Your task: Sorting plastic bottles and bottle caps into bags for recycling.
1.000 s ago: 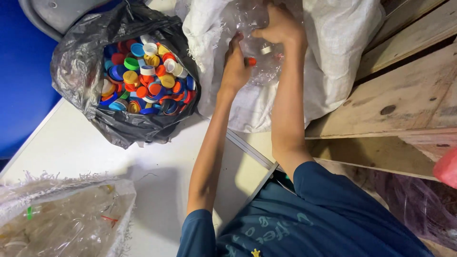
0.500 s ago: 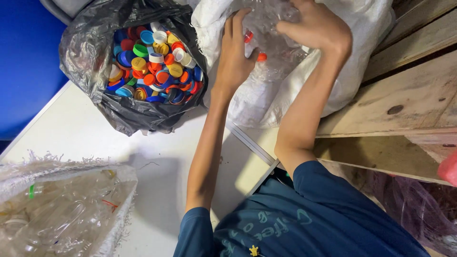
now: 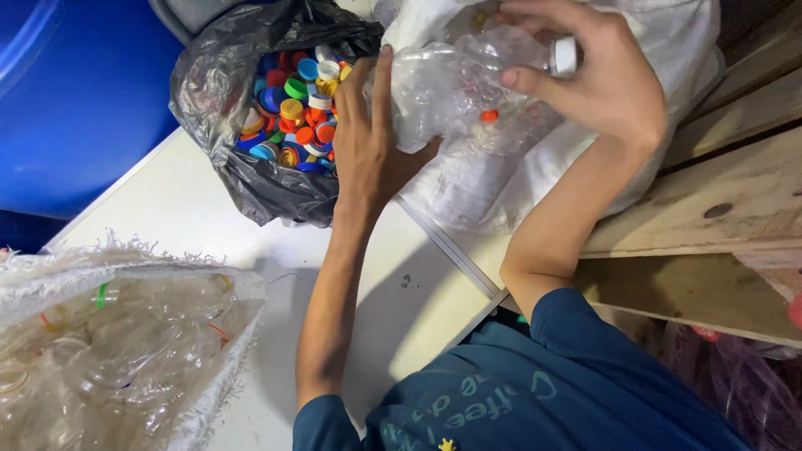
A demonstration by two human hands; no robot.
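Fingers (image 3: 535, 82) of right hand (image 3: 597, 79) curl round neck end of a clear crushed plastic bottle (image 3: 455, 83), thumb + index pinching at its white cap (image 3: 565, 56). Left hand (image 3: 368, 138) flat against bottle body, fingers straight, thumb under it, so gripping from other side. Bottle held in air over white sack (image 3: 668, 50), w/ a small orange ring (image 3: 489, 116) showing through the plastic.

Head view, containers: black bin bag (image 3: 242, 179) just left of left hand, open, full of loose bottle caps (image 3: 292, 108), mixed red/blue/orange/green/white. White sack behind bottle, contents hidden. Woven sack (image 3: 117, 334) bottom left, on white table (image 3: 200, 200), packed w/ clear squashed bottles. Blue drum (image 3: 75, 92) top left. Wooden boards (image 3: 710, 200) at right.
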